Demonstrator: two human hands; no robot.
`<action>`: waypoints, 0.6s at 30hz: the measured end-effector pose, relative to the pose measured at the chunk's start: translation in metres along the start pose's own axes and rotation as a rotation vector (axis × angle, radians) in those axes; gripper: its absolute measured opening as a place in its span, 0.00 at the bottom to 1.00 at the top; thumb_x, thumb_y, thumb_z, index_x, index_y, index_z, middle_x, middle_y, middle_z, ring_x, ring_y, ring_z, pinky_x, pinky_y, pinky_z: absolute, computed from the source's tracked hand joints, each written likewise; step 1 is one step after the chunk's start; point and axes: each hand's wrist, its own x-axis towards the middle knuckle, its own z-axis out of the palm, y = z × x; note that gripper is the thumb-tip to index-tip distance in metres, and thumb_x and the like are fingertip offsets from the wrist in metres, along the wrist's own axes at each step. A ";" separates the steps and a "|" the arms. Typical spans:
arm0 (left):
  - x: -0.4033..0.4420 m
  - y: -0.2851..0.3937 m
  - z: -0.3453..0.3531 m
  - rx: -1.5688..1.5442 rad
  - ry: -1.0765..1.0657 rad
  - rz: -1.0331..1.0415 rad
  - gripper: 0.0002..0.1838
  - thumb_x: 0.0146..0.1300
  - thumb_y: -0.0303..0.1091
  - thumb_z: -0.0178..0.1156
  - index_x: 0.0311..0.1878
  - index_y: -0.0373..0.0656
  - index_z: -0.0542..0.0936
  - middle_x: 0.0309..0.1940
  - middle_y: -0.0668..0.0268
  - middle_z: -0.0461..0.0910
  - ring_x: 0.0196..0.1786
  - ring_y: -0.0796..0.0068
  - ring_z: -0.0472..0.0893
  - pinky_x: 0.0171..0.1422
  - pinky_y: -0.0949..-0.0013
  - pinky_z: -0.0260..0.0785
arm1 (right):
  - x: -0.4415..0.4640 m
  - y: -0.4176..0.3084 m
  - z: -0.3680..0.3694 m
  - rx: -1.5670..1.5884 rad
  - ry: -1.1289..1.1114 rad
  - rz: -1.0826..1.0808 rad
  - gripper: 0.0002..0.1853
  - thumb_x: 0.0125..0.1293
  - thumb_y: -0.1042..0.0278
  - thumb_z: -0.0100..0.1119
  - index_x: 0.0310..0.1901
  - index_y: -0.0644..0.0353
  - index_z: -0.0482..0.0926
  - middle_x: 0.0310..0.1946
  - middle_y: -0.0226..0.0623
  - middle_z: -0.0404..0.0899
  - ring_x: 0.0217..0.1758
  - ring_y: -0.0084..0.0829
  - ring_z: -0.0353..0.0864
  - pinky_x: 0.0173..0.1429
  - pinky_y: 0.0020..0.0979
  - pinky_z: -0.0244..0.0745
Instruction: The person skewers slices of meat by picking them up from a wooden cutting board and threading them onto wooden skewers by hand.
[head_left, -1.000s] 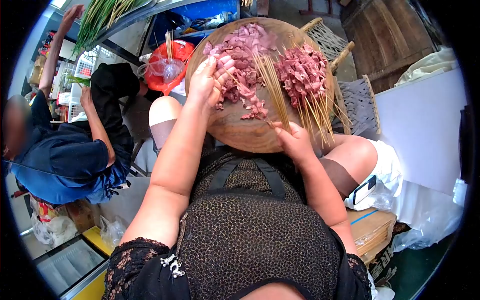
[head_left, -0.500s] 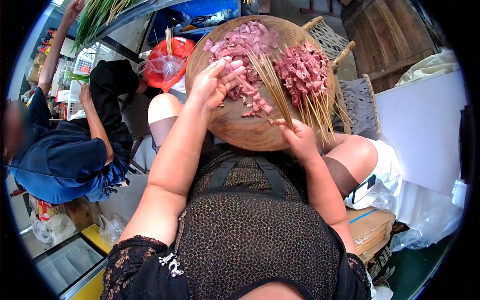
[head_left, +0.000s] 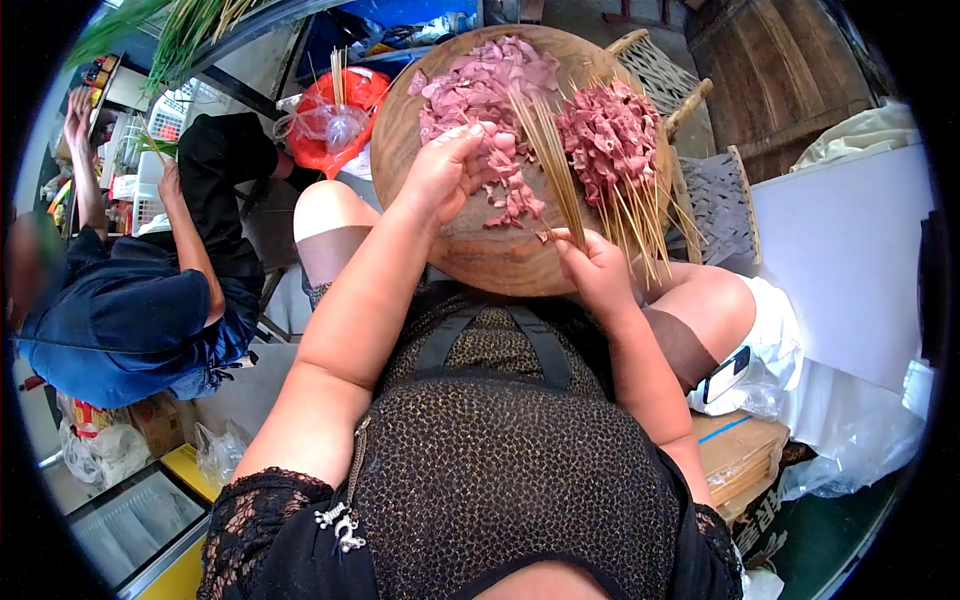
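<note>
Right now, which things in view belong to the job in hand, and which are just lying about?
Belong to the job, it seems:
loose meat pieces
thin sticks in the right hand
meat-loaded sticks
round wooden board

Apparently just lying about:
phone
cardboard
plastic bag at lower left

Smooth wooden board [head_left: 485, 262]; wooden skewers [head_left: 560, 178]

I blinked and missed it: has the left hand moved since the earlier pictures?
Yes. Against the round wooden board, the left hand has moved right, toward the sticks in the right hand.
</note>
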 end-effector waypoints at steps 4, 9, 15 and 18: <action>0.006 -0.010 0.002 -0.102 -0.009 0.053 0.17 0.68 0.42 0.43 0.52 0.41 0.68 0.48 0.56 0.75 0.49 0.64 0.76 0.54 0.60 0.69 | 0.002 -0.005 0.002 0.071 0.007 0.036 0.10 0.62 0.70 0.54 0.43 0.63 0.77 0.20 0.20 0.68 0.21 0.12 0.64 0.26 0.16 0.61; 0.013 -0.046 0.009 -0.341 -0.188 0.039 0.14 0.70 0.43 0.40 0.50 0.44 0.64 0.24 0.72 0.63 0.28 0.77 0.67 0.42 0.67 0.70 | -0.001 0.005 0.019 0.114 0.030 0.032 0.10 0.63 0.71 0.53 0.44 0.63 0.76 0.20 0.20 0.68 0.20 0.12 0.63 0.25 0.15 0.58; 0.007 -0.018 0.051 -0.062 -0.062 -0.064 0.20 0.69 0.44 0.41 0.58 0.42 0.60 0.32 0.68 0.70 0.31 0.76 0.69 0.40 0.65 0.69 | -0.006 0.003 0.011 0.131 0.151 0.015 0.12 0.64 0.70 0.51 0.49 0.62 0.74 0.20 0.22 0.69 0.22 0.13 0.66 0.28 0.17 0.63; 0.050 -0.024 0.007 0.710 0.053 0.261 0.16 0.67 0.34 0.46 0.56 0.43 0.70 0.45 0.60 0.77 0.44 0.67 0.77 0.51 0.68 0.69 | -0.012 -0.003 -0.003 -0.272 0.299 -0.111 0.14 0.62 0.75 0.47 0.50 0.61 0.72 0.22 0.28 0.72 0.24 0.18 0.70 0.30 0.21 0.66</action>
